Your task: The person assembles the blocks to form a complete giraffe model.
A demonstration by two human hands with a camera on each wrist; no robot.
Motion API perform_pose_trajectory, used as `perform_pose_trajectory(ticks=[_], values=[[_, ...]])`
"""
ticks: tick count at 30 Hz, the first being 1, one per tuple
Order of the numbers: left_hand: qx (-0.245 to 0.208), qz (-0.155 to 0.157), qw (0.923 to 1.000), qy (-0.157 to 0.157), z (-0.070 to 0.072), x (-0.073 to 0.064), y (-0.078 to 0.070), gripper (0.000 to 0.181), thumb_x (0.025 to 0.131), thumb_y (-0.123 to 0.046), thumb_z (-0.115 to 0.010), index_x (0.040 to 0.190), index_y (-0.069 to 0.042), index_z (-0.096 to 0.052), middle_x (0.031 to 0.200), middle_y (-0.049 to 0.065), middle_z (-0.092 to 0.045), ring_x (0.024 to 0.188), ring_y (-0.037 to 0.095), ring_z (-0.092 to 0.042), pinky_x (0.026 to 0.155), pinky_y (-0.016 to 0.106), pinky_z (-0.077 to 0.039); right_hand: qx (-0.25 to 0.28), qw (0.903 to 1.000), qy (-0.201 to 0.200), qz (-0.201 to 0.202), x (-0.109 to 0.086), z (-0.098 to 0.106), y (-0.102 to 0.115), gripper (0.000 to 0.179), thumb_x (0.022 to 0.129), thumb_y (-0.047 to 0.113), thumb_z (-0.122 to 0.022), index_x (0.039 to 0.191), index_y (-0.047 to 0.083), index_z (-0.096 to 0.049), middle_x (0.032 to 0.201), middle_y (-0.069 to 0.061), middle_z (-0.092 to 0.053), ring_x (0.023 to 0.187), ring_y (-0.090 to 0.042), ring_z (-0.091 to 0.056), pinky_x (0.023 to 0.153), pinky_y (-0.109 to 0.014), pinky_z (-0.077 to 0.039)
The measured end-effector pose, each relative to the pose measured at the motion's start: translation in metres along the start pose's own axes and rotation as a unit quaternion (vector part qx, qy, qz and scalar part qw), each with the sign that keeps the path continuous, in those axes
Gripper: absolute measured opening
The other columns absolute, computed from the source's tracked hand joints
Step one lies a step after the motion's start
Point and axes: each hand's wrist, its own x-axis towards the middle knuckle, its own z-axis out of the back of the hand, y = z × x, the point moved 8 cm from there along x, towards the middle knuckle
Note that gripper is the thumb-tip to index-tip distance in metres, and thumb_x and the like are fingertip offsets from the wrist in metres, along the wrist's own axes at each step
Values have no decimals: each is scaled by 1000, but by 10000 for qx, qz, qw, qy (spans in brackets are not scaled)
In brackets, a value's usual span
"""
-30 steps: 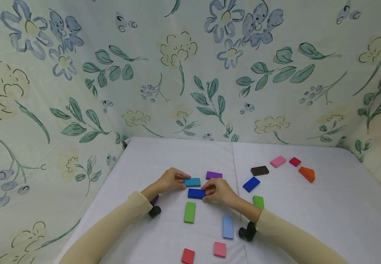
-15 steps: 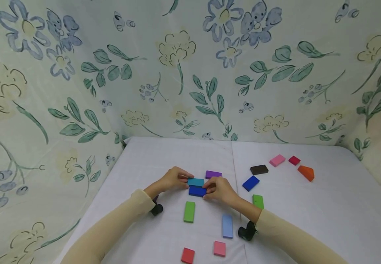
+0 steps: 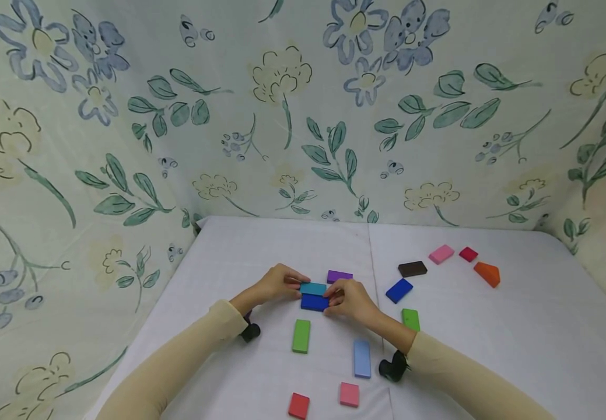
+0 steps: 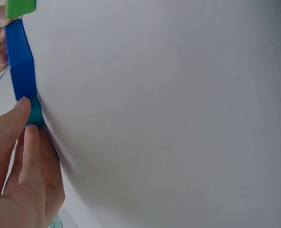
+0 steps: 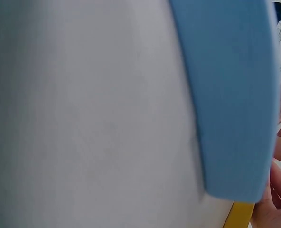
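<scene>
Near the middle of the white table, my left hand [image 3: 275, 284] pinches a teal rectangular block [image 3: 314, 289] by its left end. Just in front of it lies a dark blue block [image 3: 315, 303], its long side against the teal one, with the fingers of my right hand [image 3: 353, 301] gripping its right end. In the left wrist view, thumb and fingers hold the teal block [image 4: 35, 112], next to the dark blue block [image 4: 23, 59]. A light blue block [image 5: 233, 99] fills much of the right wrist view, hiding part of the hands.
A green block [image 3: 301, 336] lies in front of the pair, a purple block [image 3: 340, 276] behind. Nearer me are a light blue block [image 3: 362, 359], a pink block [image 3: 349, 395] and a red block [image 3: 298, 406]. Several more, including a brown block [image 3: 412, 268] and an orange block [image 3: 487, 274], lie right.
My left hand has moved the teal block right and slightly back toward the dark blue one, closing the gap between them. The right hand with the dark blue block has barely shifted.
</scene>
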Motion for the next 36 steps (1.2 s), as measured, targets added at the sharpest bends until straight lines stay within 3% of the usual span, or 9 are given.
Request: perform_pose_trajectory(ticks=[12, 25, 36], values=[[-20, -75, 9998, 176, -3, 0, -2, 36, 85, 13, -71, 119, 3, -71, 123, 16, -67, 111, 24, -66, 89, 29, -53, 288, 9996, -2, 22, 0, 1, 1, 27, 72, -8, -85, 93, -9, -70, 80, -15, -70, 69, -19, -68, 63, -24, -56], [29, -145, 9993, 340, -4, 0, -3, 35, 88, 11, -69, 122, 3, -69, 125, 16, -66, 114, 24, -64, 92, 30, -52, 404, 9991, -4, -93, 1, 2, -2, 27, 71, -9, -85, 93, -9, -69, 80, -15, -70, 68, -15, -67, 63, -23, -56], [86, -340, 9983, 464, -6, -2, -7, 30, 94, 7, -63, 123, 5, -67, 124, 16, -67, 123, 29, -58, 102, 38, -46, 494, 9987, -46, -119, 2, 2, -4, 27, 70, -10, -86, 92, -9, -70, 80, -16, -70, 69, -18, -68, 63, -24, -56]])
